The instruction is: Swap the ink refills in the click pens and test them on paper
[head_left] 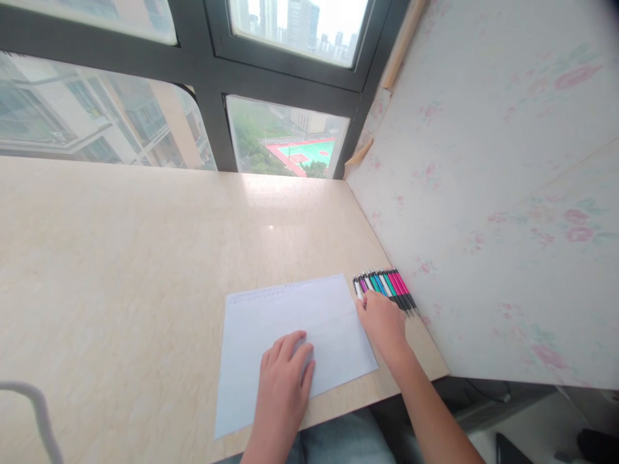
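A white sheet of paper (285, 309) lies on the pale stone-look tabletop, with small faint handwriting along its top edge. My left hand (286, 370) rests on the paper's lower middle, fingers slightly bent and apart, holding nothing. Just beyond the sheet's right edge is a row of several pens (394, 283) side by side, with white, purple, teal, blue and pink barrels and dark lower ends. At the left end of that row, my right hand (382, 320) has its fingers curled closed on a white pen (358, 288). This hand covers the lower parts of the leftmost pens.
A flowered wall (483, 212) borders the tabletop (120, 290) closely on the right, next to the pens. Dark-framed windows (285, 77) stand along the back edge. A grey cable (36, 403) curves in at the lower left. My legs show below the front edge.
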Demonstrator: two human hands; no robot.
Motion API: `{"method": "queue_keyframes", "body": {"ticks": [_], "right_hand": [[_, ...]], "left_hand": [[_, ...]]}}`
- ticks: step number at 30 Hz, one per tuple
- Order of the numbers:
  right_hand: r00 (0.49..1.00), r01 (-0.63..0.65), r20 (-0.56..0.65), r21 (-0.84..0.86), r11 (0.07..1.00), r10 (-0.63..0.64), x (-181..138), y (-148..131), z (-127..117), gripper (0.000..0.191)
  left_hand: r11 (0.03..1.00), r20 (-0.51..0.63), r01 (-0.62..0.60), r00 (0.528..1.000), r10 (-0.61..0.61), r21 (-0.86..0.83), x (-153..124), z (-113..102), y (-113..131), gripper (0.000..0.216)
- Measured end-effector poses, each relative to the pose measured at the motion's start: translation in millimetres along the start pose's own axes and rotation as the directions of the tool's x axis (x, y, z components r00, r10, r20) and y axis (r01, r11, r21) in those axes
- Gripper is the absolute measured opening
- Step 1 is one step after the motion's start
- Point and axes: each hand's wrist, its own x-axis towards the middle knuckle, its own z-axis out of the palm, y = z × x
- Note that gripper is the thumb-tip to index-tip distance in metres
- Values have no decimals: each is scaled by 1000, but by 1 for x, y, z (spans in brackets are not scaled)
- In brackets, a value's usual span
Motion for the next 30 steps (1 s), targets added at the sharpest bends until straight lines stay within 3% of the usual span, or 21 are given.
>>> {"method": "queue_keyframes", "body": {"ticks": [30], "right_hand": [[999, 29, -20, -101, 995, -31, 6, 4, -1, 26]], "left_hand": [[999, 48, 33, 998, -33, -14, -2, -2, 2, 22]]}}
